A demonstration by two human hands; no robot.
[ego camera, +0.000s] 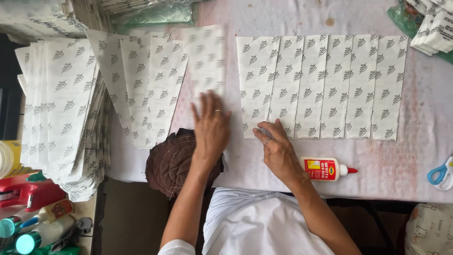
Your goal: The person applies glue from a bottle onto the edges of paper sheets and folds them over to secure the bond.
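I see left hand [211,126] flat, fingers spread, pressing blurred printed paper sheet [206,61] onto tabletop [424,141]. Right hand [278,151] fingers curled loosely, fingertips touching bottom edge of overlapping sheet row [325,85]. Glue bottle [325,169] just beside wrist.

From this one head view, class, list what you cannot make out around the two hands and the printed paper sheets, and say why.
- Moving sheet at the left hand: motion-blurred, so its print and the grip are unclear.
- Sheet corner under the right hand: covered by the fingers.
- Brown cloth: partly hidden by the left forearm.
- Scissors: cut off by the right edge.
- Paper stack: sheet count too fine to tell.
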